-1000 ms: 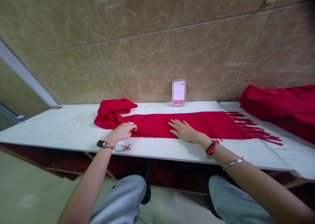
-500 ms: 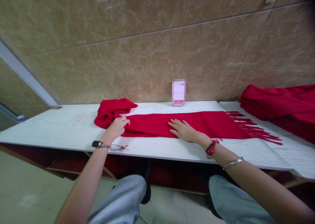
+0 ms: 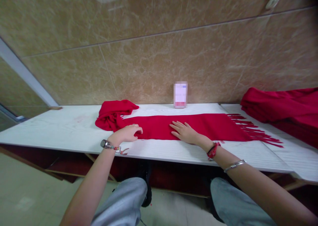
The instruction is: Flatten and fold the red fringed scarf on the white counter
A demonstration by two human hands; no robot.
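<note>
A long red fringed scarf lies flat across the white tabletop, its left end bunched into a loose heap. My right hand rests flat on the middle of the scarf with fingers spread, palm down. Near the bunched end, my left hand is at the scarf's front edge. Its fingers are curled with the thumb below them, and the edge appears pinched there; the contact is partly hidden. Tassels fan out at the scarf's right end.
Another pile of red cloth lies at the right. A phone-like device with a blurred screen leans on the marbled wall behind. The white tabletop has open shelves below its front edge, close to my knees.
My left hand has shifted right and slightly toward me along the scarf. The uneven fold at the front edge now lies straight. My right hand stays in place.
</note>
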